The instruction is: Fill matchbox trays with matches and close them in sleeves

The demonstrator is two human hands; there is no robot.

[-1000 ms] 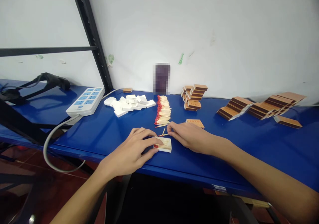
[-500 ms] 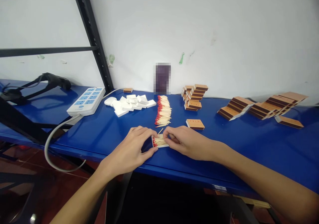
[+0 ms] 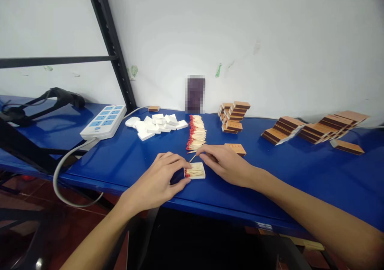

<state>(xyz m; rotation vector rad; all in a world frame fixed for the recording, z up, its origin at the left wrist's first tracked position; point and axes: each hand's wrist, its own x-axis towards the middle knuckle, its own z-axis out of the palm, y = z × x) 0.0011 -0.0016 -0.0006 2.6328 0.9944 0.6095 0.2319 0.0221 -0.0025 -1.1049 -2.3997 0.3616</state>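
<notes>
My left hand (image 3: 163,176) holds the left end of a small white matchbox tray (image 3: 205,172) between thumb and fingers. Matches (image 3: 195,171) lie in the tray with their red heads to the left. Just beyond its far edge, my right hand (image 3: 226,162) has its fingertips closed at the upper end of a single loose match (image 3: 192,158). A long row of red-headed matches (image 3: 197,133) lies behind that, heads to the left. One closed brown matchbox (image 3: 238,149) lies behind my right hand, partly covered by it.
White empty trays (image 3: 160,125) are heaped at the back left beside a power strip (image 3: 105,121). Matchbox covers stand stacked in the back (image 3: 235,116) and in stepped piles (image 3: 283,129) at the right. A black shelf post (image 3: 115,46) rises at the left.
My right hand has moved from over the tray up to the loose match behind it, uncovering the tray's right end. My left hand keeps its hold on the tray.
</notes>
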